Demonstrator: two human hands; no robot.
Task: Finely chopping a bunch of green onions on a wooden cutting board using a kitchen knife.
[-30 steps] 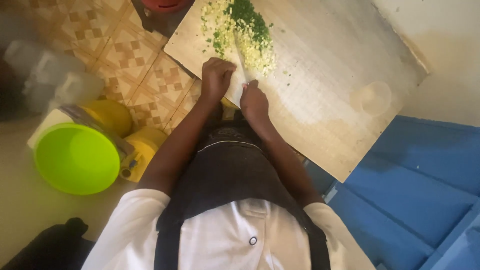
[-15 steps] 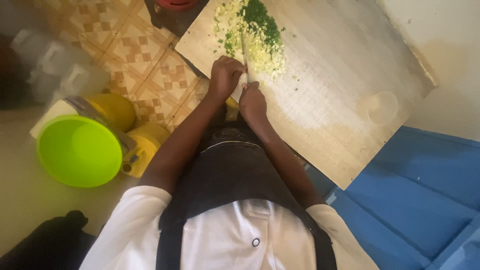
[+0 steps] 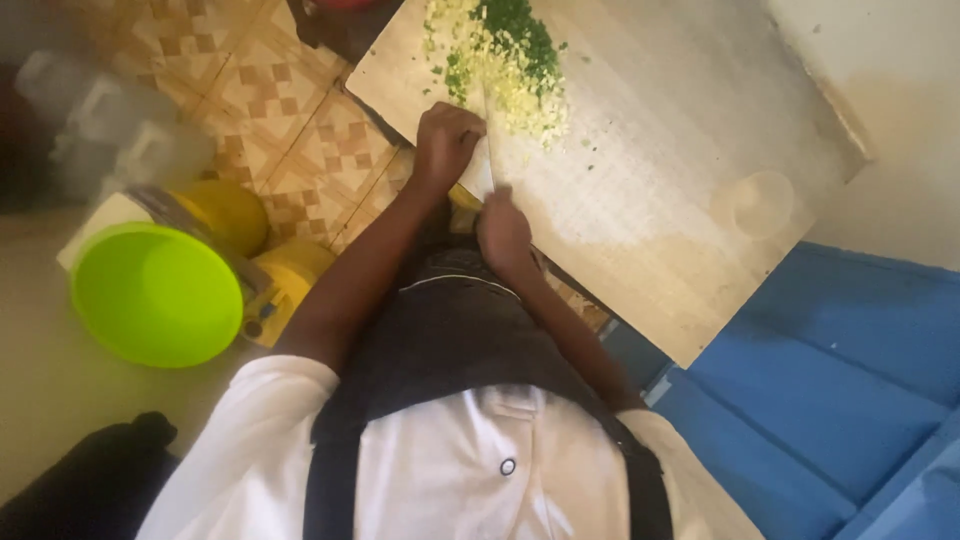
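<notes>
Where the view begins, nearest the camera, a white smooth-cloth garment (image 3: pixel 440 470) with dark straps covers the person's chest, and both bare forearms run forward from it to the table (image 3: pixel 680 200). The right hand (image 3: pixel 503 232) lies on the near edge of the table, its fingers drawn together; whether they press on anything cannot be told. Just beyond it, the left hand (image 3: pixel 445 145) has its fingers clamped round the handle of a knife (image 3: pixel 482 150), whose pale flat blade runs between the two hands toward the pile.

The table is a pale, worn rectangular slab, set at a slant in the view, its surface scuffed and matt. Past the blade lies the heap of chopped vegetables (image 3: pixel 505 70), fine loose bits, pale yellow with dark green on the far side, touching the blade's far end. To the right of the heap the slab offers broad open room up to its right edge, apart from a faint round mark (image 3: pixel 758 203).

Left of the table, over patterned brown floor tiles (image 3: pixel 270 110), stand a round lime-green plastic bowl (image 3: pixel 155 295) and yellow containers (image 3: pixel 260 250), close together. Blue painted boards (image 3: pixel 840 380) lie to the right.
</notes>
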